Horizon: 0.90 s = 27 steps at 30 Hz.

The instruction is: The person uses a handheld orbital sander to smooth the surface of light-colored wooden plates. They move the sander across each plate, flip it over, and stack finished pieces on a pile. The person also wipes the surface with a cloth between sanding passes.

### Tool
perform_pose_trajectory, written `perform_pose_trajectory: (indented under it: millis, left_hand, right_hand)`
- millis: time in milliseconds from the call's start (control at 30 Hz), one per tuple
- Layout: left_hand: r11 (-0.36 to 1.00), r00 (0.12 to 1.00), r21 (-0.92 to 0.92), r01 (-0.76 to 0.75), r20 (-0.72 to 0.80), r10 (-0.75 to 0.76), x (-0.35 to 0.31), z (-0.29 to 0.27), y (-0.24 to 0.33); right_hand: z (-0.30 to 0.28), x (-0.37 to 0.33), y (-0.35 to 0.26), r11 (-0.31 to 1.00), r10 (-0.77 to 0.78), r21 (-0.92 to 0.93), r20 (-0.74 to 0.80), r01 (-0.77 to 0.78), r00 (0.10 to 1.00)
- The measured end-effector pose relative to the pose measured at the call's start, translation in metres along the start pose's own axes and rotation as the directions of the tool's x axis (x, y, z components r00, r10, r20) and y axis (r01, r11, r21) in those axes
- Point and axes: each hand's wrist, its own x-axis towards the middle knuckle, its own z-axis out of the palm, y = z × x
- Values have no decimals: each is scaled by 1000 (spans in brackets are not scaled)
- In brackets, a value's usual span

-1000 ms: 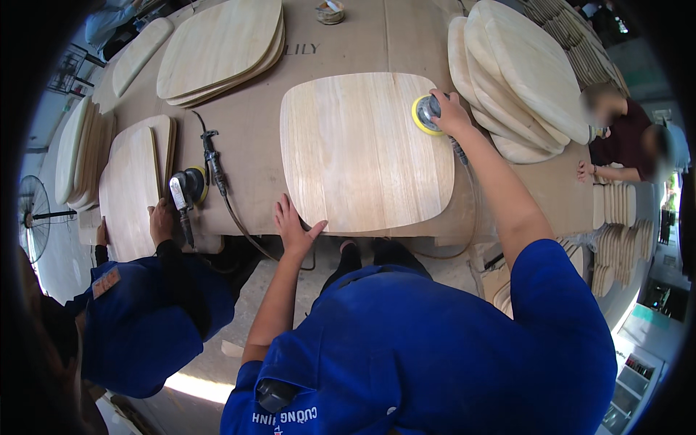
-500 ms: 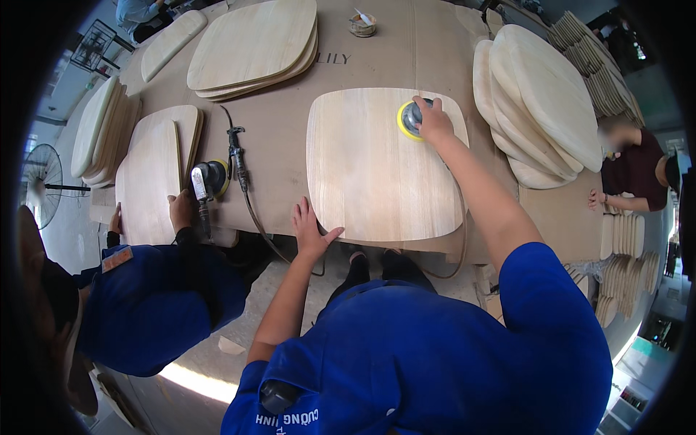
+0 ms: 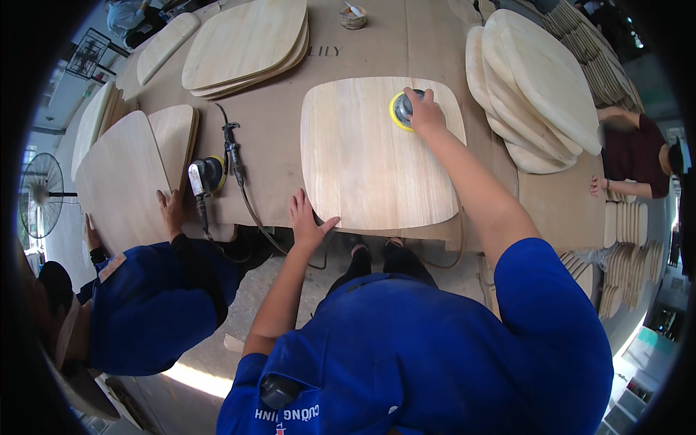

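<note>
In front of me a pale, round-cornered wooden panel (image 3: 370, 159) lies flat on the table. My right hand (image 3: 429, 117) grips a round orbital sander (image 3: 401, 111) with a yellow-edged pad, which rests on the panel's far right part. At the panel's near left corner is my left hand (image 3: 309, 223), fingers spread along the edge and thumb against the near side. A hose (image 3: 460, 243) hangs beyond the near right edge, partly hidden by the panel and my arm.
Panel stacks stand at the right (image 3: 540, 87) and far left (image 3: 246, 43). A second sander (image 3: 206, 177) and an air hose (image 3: 235, 156) lie left of my panel. Beside me a co-worker (image 3: 159, 308) in blue holds another panel (image 3: 123, 188). A small bowl (image 3: 353, 18) sits at the back.
The sander has moved slightly left over the panel with my right hand. My left hand stays at the corner. The co-worker's panel has been lifted and tilted toward them. The whole view has shifted slightly.
</note>
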Motion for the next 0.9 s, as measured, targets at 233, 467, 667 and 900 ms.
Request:
perform_pose_trajectory:
  millis: [233, 467, 667, 900]
  left_hand:
    - [1000, 1000, 27, 2, -20, -2, -1, 2, 0]
    - [999, 998, 38, -26, -51, 28, -1, 6, -2]
    - [998, 1000, 63, -11, -12, 12, 0, 2, 1]
    - [1000, 1000, 27, 7, -3, -7, -2, -4, 5]
  right_hand:
    - [-9, -67, 19, 999, -38, 18, 175, 35, 984]
    - [-5, -161, -17, 980, -193, 90, 251, 176, 948]
    - [1, -213, -17, 944, -327, 136, 288, 300, 900]
    - [1, -210, 78, 982, -140, 142, 113, 123, 984]
